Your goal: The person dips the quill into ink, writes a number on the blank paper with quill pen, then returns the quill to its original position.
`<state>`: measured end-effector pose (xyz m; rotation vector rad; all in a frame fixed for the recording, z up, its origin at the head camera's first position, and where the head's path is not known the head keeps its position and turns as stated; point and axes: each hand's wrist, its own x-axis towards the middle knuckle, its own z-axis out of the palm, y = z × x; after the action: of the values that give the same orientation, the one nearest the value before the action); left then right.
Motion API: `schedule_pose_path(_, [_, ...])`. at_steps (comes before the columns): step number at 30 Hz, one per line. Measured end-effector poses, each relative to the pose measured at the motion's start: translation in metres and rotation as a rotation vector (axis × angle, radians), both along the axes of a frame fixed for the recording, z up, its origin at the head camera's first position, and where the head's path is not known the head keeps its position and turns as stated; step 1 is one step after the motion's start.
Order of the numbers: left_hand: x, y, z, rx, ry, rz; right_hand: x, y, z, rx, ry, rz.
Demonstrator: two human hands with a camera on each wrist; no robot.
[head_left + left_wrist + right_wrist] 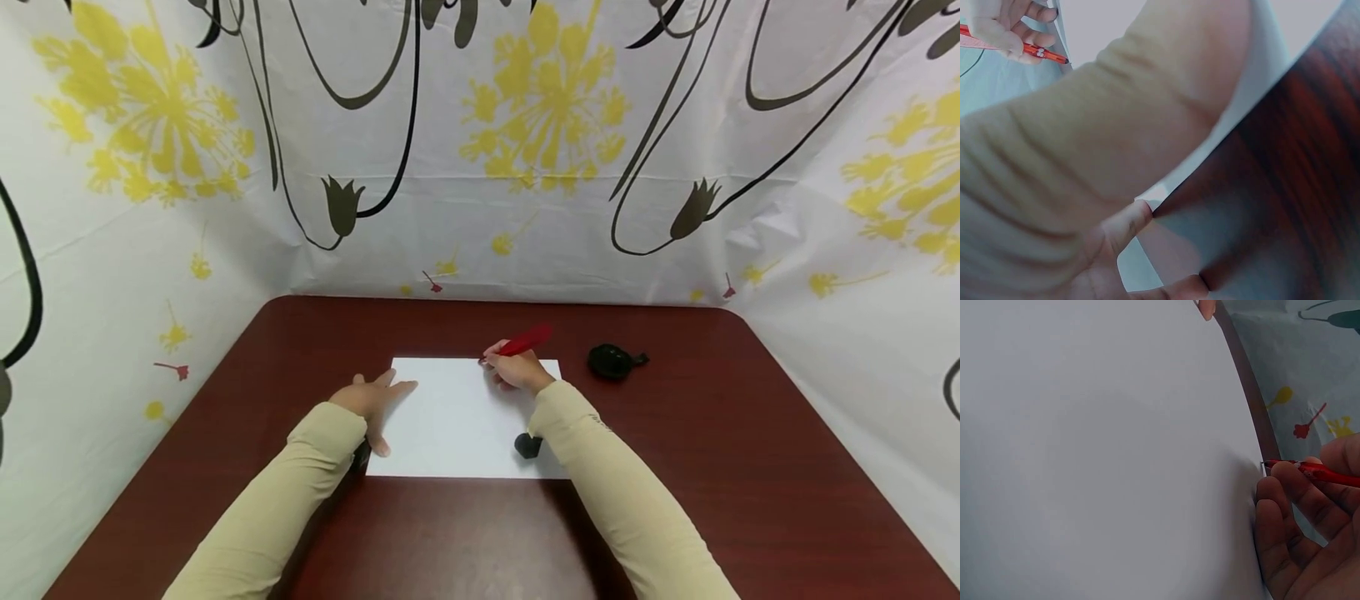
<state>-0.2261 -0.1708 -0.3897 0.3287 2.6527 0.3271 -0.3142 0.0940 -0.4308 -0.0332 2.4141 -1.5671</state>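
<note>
A white sheet of paper (450,425) lies on the dark red-brown table. With spread fingers, my left hand (371,402) rests over the sheet's left edge; two of its fingertips (1138,215) show low in the left wrist view. Close to the sheet's far edge, my right hand (519,368) pinches a red pen (527,340) with a broad, feather-like upper end. In the right wrist view the pen's dark tip (1270,463) is right at the paper's edge, where a tiny dark mark shows. The rest of the paper's visible surface is plain white.
A small round black object (611,362) with a short stub lies on the table (697,433), right of the sheet. Another black piece (527,446) shows beside the right cuff. Patterned white cloth (450,133) hangs behind and at both sides.
</note>
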Motion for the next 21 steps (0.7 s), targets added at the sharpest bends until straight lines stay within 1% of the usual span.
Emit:
schedule_pose_path(6, [0.0003, 0.0020, 0.0002, -0.008, 0.016, -0.003, 0.0014, 0.0008, 0.0024, 0.003, 0.006, 0.006])
schedule_pose_path(12, [0.0012, 0.0010, -0.0007, -0.014, 0.013, -0.003, 0.0041, -0.0008, 0.0035, 0.009, 0.012, 0.009])
schedule_pose_path(21, [0.0026, 0.0021, 0.0008, -0.016, 0.022, 0.003, 0.0019, 0.0017, 0.0028, 0.001, -0.004, 0.025])
